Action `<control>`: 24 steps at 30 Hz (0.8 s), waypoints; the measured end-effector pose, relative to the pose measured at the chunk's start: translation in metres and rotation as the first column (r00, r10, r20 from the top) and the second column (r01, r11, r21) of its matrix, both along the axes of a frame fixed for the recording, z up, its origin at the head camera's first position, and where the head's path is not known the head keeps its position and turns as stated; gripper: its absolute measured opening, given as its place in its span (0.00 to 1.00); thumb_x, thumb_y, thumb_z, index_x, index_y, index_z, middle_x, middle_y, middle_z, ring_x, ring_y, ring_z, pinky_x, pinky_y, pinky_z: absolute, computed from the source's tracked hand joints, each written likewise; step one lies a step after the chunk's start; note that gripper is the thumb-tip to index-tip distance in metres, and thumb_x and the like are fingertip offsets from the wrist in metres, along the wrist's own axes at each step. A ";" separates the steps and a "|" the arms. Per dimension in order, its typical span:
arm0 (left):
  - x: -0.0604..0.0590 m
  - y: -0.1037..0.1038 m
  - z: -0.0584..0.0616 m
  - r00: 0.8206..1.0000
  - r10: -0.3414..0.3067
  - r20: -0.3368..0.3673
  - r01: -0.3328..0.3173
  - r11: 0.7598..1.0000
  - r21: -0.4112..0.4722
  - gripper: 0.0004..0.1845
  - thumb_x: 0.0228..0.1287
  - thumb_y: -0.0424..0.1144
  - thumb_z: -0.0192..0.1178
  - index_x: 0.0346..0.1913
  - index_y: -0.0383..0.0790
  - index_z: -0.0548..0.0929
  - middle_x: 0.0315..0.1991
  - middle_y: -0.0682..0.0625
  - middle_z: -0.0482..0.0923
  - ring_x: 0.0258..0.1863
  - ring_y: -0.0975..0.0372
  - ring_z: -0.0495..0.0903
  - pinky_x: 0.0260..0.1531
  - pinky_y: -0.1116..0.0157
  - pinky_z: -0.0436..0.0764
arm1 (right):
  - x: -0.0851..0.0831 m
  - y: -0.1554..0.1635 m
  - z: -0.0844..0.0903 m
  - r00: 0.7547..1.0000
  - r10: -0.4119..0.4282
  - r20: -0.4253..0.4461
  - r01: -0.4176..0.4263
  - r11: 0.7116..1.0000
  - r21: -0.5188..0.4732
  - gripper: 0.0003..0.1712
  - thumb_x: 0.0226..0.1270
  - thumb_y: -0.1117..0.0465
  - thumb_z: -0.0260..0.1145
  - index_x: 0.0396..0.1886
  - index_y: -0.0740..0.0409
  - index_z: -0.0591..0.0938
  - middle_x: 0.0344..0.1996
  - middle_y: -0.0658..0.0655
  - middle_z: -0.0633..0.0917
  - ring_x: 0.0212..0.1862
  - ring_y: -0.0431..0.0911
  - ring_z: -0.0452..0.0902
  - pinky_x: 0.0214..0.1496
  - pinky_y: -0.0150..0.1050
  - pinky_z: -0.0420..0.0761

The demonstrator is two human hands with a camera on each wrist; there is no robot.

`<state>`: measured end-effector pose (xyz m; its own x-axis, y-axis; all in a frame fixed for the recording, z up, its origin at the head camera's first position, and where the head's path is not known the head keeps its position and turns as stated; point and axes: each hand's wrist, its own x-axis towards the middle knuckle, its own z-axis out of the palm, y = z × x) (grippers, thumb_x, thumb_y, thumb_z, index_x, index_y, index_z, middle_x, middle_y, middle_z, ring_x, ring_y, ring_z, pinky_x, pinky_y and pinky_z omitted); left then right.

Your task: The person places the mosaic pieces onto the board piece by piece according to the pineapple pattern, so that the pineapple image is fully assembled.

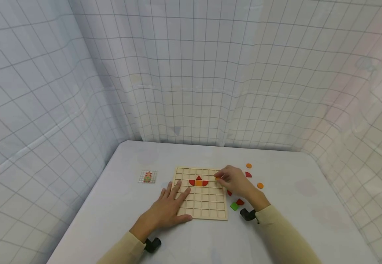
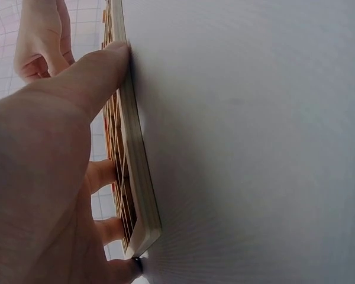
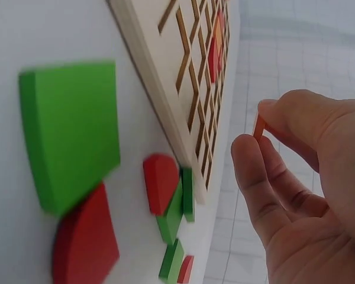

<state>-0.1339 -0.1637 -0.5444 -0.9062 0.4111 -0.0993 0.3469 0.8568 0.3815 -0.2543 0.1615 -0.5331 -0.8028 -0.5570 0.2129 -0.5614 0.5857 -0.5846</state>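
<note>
L hand [image 1: 168, 209] lies flat, fingers straight, on near-left corner of wood grid board [image 1: 207, 212]. R hand [image 1: 235, 181] pinches small orange piece [image 3: 259, 126] over board's far-right part.

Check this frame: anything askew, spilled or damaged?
Nothing stands out. Wooden grid board lies flat and square; left hand rests on it, right hand pinches an orange piece. Loose pieces lie beside it.

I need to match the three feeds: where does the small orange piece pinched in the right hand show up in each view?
Head: orange piece at the right hand's fingers, over the wooden grid board's upper right.
Left wrist: not visible; only the board's edge and the left hand.
Right wrist: thin orange sliver pinched at upper right.
Shared landmark: the board.
</note>
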 end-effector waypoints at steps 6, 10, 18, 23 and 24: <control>0.001 0.000 0.002 1.000 -0.003 -0.010 0.003 1.000 0.005 0.56 0.78 0.72 0.70 0.95 0.47 0.63 0.97 0.30 0.47 0.94 0.24 0.48 0.89 0.24 0.61 | 0.008 -0.016 0.000 0.999 0.044 0.006 -0.044 0.999 0.015 0.09 0.82 0.63 0.79 0.56 0.59 0.96 0.50 0.55 0.93 0.47 0.44 0.91 0.54 0.37 0.95; 0.000 0.000 0.001 1.000 -0.003 -0.013 0.003 1.000 0.001 0.56 0.78 0.73 0.69 0.95 0.48 0.62 0.97 0.30 0.47 0.94 0.24 0.48 0.88 0.24 0.62 | 0.012 -0.025 -0.003 0.996 0.093 -0.011 -0.093 0.996 0.007 0.08 0.81 0.64 0.80 0.55 0.58 0.96 0.49 0.55 0.95 0.44 0.41 0.89 0.50 0.33 0.92; 0.000 0.000 -0.001 1.000 -0.003 -0.013 0.003 1.000 -0.001 0.56 0.78 0.73 0.69 0.95 0.47 0.62 0.97 0.30 0.48 0.94 0.24 0.49 0.89 0.24 0.61 | 0.018 -0.042 -0.008 0.992 0.129 -0.009 -0.129 0.991 0.032 0.03 0.81 0.64 0.80 0.49 0.56 0.96 0.47 0.54 0.94 0.44 0.40 0.89 0.49 0.30 0.90; 0.001 0.000 0.000 1.000 -0.001 -0.010 0.001 1.000 0.005 0.56 0.77 0.73 0.70 0.95 0.47 0.63 0.97 0.30 0.47 0.94 0.24 0.48 0.89 0.24 0.61 | 0.020 -0.050 -0.009 0.987 0.157 -0.033 -0.155 0.987 0.046 0.02 0.79 0.64 0.81 0.46 0.56 0.96 0.43 0.52 0.94 0.43 0.39 0.88 0.47 0.30 0.89; 0.001 0.000 0.000 1.000 -0.001 -0.009 0.001 1.000 0.008 0.56 0.77 0.73 0.70 0.95 0.47 0.63 0.97 0.30 0.47 0.94 0.24 0.48 0.89 0.24 0.61 | 0.020 -0.051 -0.009 0.987 0.158 -0.035 -0.157 0.986 0.049 0.02 0.79 0.64 0.81 0.46 0.56 0.96 0.42 0.52 0.94 0.43 0.39 0.87 0.46 0.30 0.89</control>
